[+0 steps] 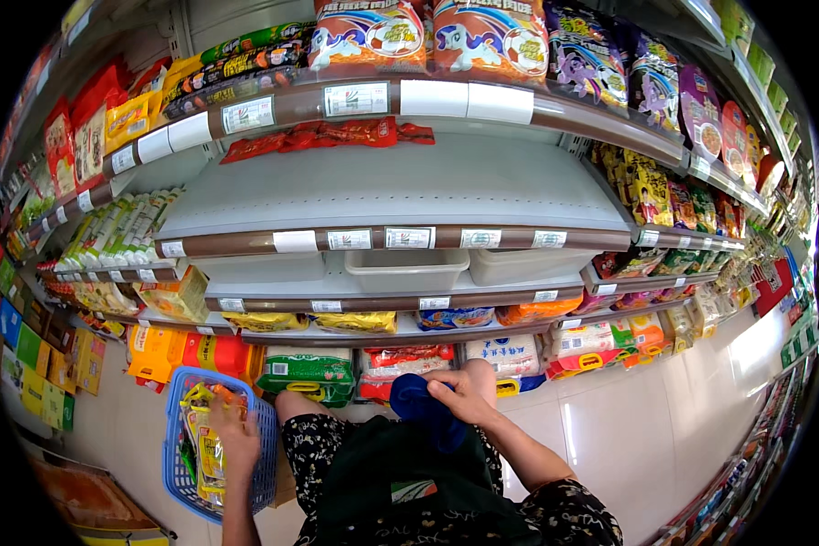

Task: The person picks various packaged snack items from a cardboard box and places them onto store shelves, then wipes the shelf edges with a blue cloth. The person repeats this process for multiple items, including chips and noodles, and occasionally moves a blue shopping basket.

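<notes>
My right hand point(464, 399) grips a bunched dark blue cloth point(409, 399) above my lap. At my left side stands a blue plastic basket point(269, 443) with yellow packets point(210, 450) and other packaged goods inside. Over those packets, within the basket, is my left hand point(235, 430). It is blurred by motion, and its fingertips overlap the packets, so its grasp cannot be made out. In front of me a wide grey metal shelf point(396, 184) bears only a row of red packets point(327, 135) along its back.
Large snack bags point(488, 41) fill the shelf above. Lower down are white plastic bins point(407, 269). Bagged rice point(307, 372) stands at floor level near my knees. Stacked cartons point(41, 368) are at the far left, and another shelving row point(737, 457) borders the right.
</notes>
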`<action>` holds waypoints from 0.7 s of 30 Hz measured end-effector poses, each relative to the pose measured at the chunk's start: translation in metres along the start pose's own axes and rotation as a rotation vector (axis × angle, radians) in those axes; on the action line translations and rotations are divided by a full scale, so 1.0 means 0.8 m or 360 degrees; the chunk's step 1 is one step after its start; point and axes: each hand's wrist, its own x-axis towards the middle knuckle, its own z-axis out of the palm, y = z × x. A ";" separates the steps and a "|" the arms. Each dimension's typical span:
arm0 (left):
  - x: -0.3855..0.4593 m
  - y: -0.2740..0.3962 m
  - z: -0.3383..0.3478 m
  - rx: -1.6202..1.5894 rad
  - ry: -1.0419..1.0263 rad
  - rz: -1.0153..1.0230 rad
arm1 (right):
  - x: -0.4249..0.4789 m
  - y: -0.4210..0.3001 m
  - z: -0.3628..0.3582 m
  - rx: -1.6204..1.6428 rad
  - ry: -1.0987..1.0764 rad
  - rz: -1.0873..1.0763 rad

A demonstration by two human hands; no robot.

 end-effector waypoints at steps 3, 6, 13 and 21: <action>0.007 0.085 0.019 -0.0434 0.0008 0.0418 | -0.003 -0.033 -0.026 -0.0163 -0.0023 -0.0019; 0.004 0.147 0.047 -0.0780 -0.0162 0.0615 | -0.005 -0.088 -0.058 0.0062 0.0007 -0.0077; 0.002 0.235 0.053 -0.1151 -0.0330 0.0913 | 0.026 -0.267 -0.149 -0.0719 0.0608 -0.0943; 0.021 0.263 0.030 -0.1299 -0.0312 0.1066 | 0.105 -0.404 -0.277 -0.1376 0.1461 -0.0741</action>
